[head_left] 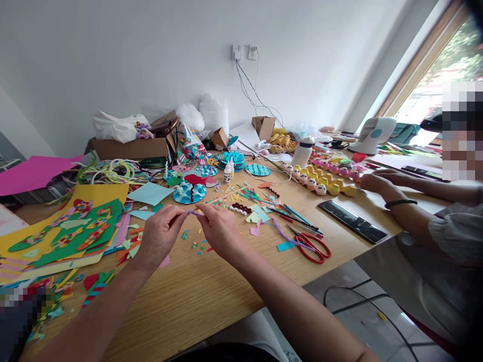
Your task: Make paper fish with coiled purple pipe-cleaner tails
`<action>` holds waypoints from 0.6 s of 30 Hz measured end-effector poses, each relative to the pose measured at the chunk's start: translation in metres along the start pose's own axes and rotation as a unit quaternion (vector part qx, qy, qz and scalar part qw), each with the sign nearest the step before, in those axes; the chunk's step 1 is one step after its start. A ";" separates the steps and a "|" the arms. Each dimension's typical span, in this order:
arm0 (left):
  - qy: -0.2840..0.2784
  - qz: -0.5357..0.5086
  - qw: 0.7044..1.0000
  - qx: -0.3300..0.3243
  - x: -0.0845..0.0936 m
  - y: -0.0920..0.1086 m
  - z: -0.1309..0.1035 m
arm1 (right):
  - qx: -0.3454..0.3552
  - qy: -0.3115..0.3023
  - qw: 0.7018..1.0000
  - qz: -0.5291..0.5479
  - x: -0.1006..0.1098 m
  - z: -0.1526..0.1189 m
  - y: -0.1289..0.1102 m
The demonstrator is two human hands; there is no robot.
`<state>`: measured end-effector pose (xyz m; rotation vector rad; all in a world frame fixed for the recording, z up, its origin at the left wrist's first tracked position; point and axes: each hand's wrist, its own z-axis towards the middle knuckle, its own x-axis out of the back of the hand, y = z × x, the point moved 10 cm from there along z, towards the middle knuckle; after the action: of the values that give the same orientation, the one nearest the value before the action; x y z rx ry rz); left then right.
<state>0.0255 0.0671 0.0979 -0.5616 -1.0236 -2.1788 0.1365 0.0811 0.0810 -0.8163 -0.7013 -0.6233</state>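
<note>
Between my two hands, just above the table, is a short purple pipe cleaner (194, 212). The fingertips of my left hand (163, 232) pinch its left end. At its other end, my right hand (221, 229) pinches it too. Most of the piece is hidden by my fingers. Behind my hands sits a blue patterned disc (184, 193) with a red shape and a dark twisted strip on it. Brown and white twisted pipe cleaners (240, 208) lie beyond my right hand. Another purple pipe cleaner (289, 235) rests across the red-handled scissors (315, 249).
Coloured paper sheets (124, 201) and scraps cover the left side. Small glue bottles (227, 173) stand at the back, near a white bottle (303, 152). Painted egg-carton strips (320, 181) and a phone (352, 221) lie at right, where another person's hands (377, 182) rest.
</note>
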 end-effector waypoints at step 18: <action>-0.032 -0.058 0.991 0.119 -0.008 -0.027 0.000 | 0.048 -0.001 0.996 -0.075 0.002 0.004 -0.011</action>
<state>0.0115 0.0833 0.0790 -0.4730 -1.3598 -2.1082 0.1286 0.0778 0.0897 -0.6787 -0.7932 -0.7178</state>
